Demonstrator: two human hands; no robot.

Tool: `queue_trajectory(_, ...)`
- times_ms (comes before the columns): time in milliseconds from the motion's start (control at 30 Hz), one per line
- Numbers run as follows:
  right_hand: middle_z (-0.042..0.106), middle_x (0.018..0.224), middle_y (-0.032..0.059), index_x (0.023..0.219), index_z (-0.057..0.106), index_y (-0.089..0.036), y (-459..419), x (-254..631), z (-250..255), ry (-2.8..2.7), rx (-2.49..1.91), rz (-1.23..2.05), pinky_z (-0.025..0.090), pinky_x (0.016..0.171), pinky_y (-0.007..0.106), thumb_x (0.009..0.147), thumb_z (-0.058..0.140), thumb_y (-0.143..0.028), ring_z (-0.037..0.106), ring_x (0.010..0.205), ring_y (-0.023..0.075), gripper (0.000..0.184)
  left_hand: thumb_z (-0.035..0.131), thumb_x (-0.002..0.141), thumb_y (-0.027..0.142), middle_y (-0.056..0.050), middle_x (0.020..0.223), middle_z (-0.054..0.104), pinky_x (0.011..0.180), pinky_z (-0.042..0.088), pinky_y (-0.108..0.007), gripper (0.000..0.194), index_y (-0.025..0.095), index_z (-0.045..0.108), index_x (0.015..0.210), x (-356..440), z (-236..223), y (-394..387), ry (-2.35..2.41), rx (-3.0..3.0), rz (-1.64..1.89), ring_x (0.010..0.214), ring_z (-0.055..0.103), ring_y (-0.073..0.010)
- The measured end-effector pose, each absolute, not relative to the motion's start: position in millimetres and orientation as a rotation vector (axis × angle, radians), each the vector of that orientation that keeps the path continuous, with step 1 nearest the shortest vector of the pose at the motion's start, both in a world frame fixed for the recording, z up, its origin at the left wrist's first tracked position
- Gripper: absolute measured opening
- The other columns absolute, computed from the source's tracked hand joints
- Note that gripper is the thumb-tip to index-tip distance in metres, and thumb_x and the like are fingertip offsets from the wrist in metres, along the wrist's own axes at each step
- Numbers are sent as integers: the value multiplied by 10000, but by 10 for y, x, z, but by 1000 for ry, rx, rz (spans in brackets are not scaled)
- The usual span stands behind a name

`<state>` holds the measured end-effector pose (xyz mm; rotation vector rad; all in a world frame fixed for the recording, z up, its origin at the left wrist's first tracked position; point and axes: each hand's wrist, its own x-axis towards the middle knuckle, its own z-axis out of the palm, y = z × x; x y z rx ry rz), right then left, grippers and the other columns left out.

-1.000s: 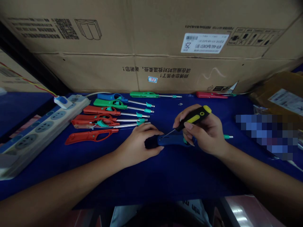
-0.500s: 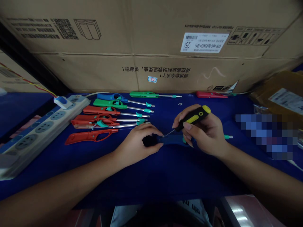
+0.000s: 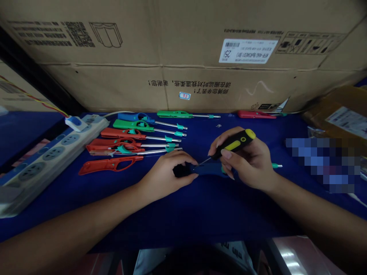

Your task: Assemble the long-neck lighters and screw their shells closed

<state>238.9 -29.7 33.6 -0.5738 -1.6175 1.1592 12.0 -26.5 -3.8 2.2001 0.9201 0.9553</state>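
Observation:
A blue long-nosed lighter (image 3: 209,168) lies flat on the blue table cover (image 3: 200,206) in front of me. My left hand (image 3: 166,173) grips its handle end, fingers curled over it. My right hand (image 3: 243,160) is wrapped round a black and yellow screwdriver (image 3: 233,143). The screwdriver slants down to the left, and its thin tip rests on the lighter body beside my left fingertips. The lighter's teal nozzle tip (image 3: 275,165) sticks out to the right, past my right hand.
Several red, green and blue lighters (image 3: 134,135) lie in a row at the left, with one green lighter (image 3: 183,114) and one red lighter (image 3: 254,114) further back. A white power strip (image 3: 48,156) runs along the left edge. Big cardboard boxes (image 3: 183,53) wall the back. A brown parcel (image 3: 341,114) sits right.
Almost nothing differs. My left fingers have curled a little tighter on the lighter's handle end, and the screwdriver stays on the same spot.

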Motion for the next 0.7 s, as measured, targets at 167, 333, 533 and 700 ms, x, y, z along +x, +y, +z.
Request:
queue_trajectory(167,689,928,47,1040,586,-194,-286,2399,334,-1594,-569,1144,433,355,201,948,646,-225,481,459,54,114,769,827,186,-22,981,733,811,534,-300,193,198,713,1011,116,-27,-277,928,2203,959,841,649,-146)
queue_trajectory(333,691,918,45,1033,589,-202,-289,2401,340,-1613,-578,1141,432,367,201,946,653,-238,482,469,57,114,764,826,189,-26,976,732,806,538,-304,184,197,717,1004,123,-26,-271,918,2187,957,844,650,-151)
queue_trajectory(533,691,910,48,1034,596,-199,-289,2403,339,-1620,-571,1128,424,369,204,945,655,-237,478,469,58,114,762,825,188,-30,982,733,805,537,-305,187,200,717,1006,120,-18,-272,927,2181,945,842,650,-155)
queue_trajectory(700,695,916,51,1028,595,-204,-295,2400,343,-1639,-579,1111,410,365,199,948,654,-239,478,463,53,105,760,823,187,-31,980,733,813,534,-304,186,202,722,1005,124,-22,-273,933,2182,935,846,648,-157)
